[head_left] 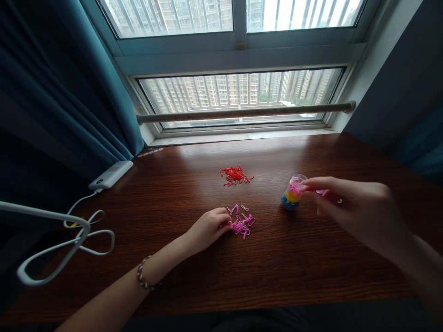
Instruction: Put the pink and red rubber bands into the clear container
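Note:
A small clear jar (291,196) stands on the table, with blue, yellow and pink layers of plastic pieces inside. My right hand (356,207) is at its upper side, thumb and forefinger pinched by the mouth; bits of pink show behind the curled fingers. To the left lies a loose pile of pink plastic safety-pin-shaped stitch markers (242,226). My left hand (210,228) rests at the pile's left edge, fingertips closed on pink markers. What exactly its fingers grip is partly hidden. Further back sits a pile of red stitch markers (236,175).
A white power strip (111,175) lies at the table's left edge beside a blue curtain (104,92). A white cable (93,246) and a white bent tube (51,272) are in front of it. A window with a metal bar (242,113) borders the wooden table (180,184).

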Available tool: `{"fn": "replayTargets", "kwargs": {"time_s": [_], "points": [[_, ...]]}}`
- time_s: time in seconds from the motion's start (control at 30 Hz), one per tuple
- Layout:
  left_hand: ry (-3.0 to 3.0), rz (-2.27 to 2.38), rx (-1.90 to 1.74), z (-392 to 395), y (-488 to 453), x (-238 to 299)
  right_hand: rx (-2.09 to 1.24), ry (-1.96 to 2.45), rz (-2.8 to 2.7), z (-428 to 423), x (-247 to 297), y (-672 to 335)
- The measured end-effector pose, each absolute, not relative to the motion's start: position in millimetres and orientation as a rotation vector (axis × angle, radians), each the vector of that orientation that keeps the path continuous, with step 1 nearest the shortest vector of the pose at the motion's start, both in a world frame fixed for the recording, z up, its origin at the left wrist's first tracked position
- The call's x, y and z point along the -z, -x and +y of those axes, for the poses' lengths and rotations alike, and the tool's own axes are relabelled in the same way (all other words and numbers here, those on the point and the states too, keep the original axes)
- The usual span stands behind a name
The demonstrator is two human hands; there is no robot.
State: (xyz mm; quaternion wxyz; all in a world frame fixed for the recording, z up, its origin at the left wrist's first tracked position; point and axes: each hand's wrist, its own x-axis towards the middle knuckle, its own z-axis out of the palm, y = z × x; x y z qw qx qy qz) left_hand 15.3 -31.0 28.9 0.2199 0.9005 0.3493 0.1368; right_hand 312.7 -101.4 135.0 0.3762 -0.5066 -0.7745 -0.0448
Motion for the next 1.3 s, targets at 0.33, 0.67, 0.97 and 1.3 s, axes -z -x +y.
{"fn": "replayTargets", "kwargs": {"time_s": [0.33, 0.67, 0.97, 1.3], "points": [[-2.064, 1.036, -0.716, -13.2, -13.1, -38.2, -0.180, 0.998, -2.377, -98.0, -62.4, -275.7], [-1.926, 0.720, -1.099, 31.4, -77.1, -89.3, -0.001, 0.742, -2.518, -62.3, -10.9, -228.7], [-2.401, 0.220, -0.703, 42.1, -155.6, -135.6, 0.161, 0.538, -2.381, -68.9, -6.5, -233.5], [-2.684, 0.136, -0.440, 50.6, -183.4, -143.9, 0.269, 1.111, -1.267, -68.9, -41.9, -296.3]]}}
